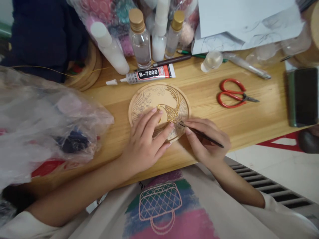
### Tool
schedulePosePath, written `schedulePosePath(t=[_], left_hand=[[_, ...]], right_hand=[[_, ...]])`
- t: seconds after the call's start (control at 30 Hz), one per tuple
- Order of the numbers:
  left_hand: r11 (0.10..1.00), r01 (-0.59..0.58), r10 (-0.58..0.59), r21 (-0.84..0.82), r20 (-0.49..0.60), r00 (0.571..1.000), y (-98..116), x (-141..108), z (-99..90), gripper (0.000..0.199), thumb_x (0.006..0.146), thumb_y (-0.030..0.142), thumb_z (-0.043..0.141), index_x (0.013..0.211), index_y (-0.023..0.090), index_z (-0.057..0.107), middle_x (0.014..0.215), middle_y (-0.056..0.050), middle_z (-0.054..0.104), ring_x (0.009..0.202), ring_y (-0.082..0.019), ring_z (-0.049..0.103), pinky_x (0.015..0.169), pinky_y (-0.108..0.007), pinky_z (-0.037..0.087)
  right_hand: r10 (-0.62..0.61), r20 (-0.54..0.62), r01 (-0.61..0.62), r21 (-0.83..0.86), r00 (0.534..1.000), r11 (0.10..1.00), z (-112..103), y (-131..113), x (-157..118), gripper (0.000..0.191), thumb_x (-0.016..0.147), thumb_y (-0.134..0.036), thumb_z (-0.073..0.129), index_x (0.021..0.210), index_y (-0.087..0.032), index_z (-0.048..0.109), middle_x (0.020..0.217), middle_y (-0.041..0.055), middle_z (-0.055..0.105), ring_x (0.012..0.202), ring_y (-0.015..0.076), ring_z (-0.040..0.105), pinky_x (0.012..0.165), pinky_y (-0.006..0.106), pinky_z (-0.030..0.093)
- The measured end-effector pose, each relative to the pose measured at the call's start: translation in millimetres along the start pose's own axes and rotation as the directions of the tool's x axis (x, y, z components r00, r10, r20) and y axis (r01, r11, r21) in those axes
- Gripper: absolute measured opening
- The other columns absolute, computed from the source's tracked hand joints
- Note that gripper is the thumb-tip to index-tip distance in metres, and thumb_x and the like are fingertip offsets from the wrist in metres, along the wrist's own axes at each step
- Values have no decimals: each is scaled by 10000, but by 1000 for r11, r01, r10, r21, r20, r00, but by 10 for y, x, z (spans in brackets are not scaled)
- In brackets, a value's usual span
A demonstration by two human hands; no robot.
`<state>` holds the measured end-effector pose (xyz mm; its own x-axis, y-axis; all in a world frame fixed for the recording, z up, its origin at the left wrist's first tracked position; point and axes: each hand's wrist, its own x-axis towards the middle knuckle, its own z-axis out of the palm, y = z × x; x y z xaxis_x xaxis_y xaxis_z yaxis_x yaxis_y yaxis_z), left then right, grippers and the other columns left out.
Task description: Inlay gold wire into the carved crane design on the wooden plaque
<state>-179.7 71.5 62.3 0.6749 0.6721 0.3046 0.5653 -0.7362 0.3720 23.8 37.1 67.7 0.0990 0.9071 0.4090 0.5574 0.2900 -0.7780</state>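
A round wooden plate (161,92) with dark line drawing and a gold bird-like figure (171,113) lies near the table's front edge. My left hand (147,142) rests on its lower left part, fingers spread, fingertips beside the gold figure. In my right hand (208,139) is a thin dark pair of tweezers (206,136), pinched between thumb and fingers. Its tip touches or hovers just over the plate's right side, by the left fingertips; which of the two I cannot tell. Anything at the tip is too small to make out.
Behind the plate lies a B-7000 glue tube (151,74), with bottles (140,43) beyond it. Red-handled scissors (231,94) and a phone (303,96) are to the right. Plastic bags (50,116) cover the left; papers (246,23) lie at the back right.
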Motion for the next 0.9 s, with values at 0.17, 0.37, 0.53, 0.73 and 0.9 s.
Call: schedulePosePath(t=[0.17,0.37,0.53,0.73,0.9], left_hand=[[998,4,-5,57,21,1000,17,1,2,397,943,321,601,1316,186,579,1475,-207,450,1419,-388,391,1111,-606,398],[995,1,-3,95,16,1000,25,-1,2,413,950,394,590,1305,184,592,1479,-219,449,1416,-403,392,1107,-591,395],[996,15,-16,86,12,1000,25,-4,14,425,951,410,587,1319,198,583,1499,-207,438,1427,-396,378,1117,-604,377],[998,22,-24,57,30,999,20,-1,-5,468,932,372,615,1342,152,566,1467,-247,459,1412,-419,396,1109,-622,386],[998,56,-57,22,38,998,12,-14,-19,559,923,372,625,1412,136,494,1478,-249,455,1415,-414,395,1122,-636,366]], right_hand=[[32,-27,-33,-21,999,999,14,11,-4,239,821,-109,706,1005,-257,742,950,40,781,887,200,741,805,378,622],[49,-31,-50,-6,998,999,20,5,2,230,822,-109,704,997,-252,744,944,43,783,890,198,742,810,377,624],[79,-38,-78,13,996,997,30,20,-2,200,834,-129,699,987,-250,744,953,42,784,896,200,740,824,390,625],[116,-34,-115,52,993,992,34,23,6,210,831,-111,699,985,-248,744,961,32,779,927,189,735,856,378,620],[119,-36,-118,48,992,992,35,21,12,189,837,-131,697,975,-252,742,951,29,779,912,189,736,842,376,623]])
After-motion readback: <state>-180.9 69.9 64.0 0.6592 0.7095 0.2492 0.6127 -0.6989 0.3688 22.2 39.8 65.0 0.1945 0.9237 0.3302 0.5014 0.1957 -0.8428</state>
